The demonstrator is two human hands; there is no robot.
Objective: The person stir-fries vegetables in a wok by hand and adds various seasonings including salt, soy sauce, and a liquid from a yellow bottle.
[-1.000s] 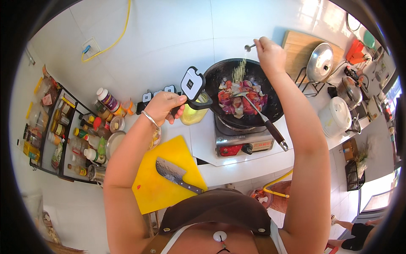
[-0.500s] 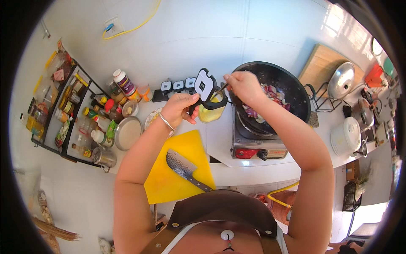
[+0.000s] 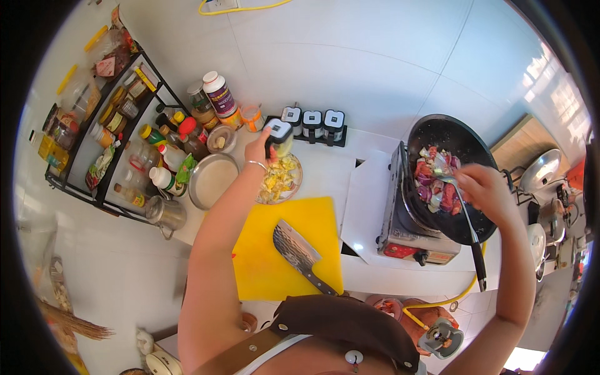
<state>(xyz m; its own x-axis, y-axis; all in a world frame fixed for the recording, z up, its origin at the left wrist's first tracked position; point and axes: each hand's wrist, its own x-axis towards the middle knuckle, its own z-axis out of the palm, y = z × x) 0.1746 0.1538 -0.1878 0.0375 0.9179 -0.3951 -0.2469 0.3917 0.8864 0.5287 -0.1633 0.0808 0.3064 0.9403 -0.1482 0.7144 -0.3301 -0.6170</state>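
Seasoning jar (image 3: 279,134) and wok (image 3: 475,140) lie well apart along the worktop (image 3: 328,175), which explains the widely spread arms. At far left, a black rack (image 3: 98,201) holds bottles and jars in tiers, presumably to save surface space, and a pale round dish (image 3: 214,181) lies beside it. Next, the left hand (image 3: 257,150) grasps the seasoning jar by its side, close under the dark lid, a hold that likely steadies it; whether its base touches anything is hidden. Just below is a plate (image 3: 299,187) of yellow food (image 3: 279,179), probably kept within reach. A cleaver (image 3: 297,247) rests flat on the yellow chopping board (image 3: 256,275), leaving both hands free of it. Three matching jars (image 3: 313,125) stand in a row against the wall, out of the working area. Farther right, the wok sits on a burner (image 3: 419,247), with red, purple and pale pieces (image 3: 435,178) inside. A spatula (image 3: 477,256) leans across its rim, handle toward the person for easy taking. The right hand (image 3: 484,192) hangs over the wok beside the spatula's shaft, fingers bent; I cannot tell whether they grip it
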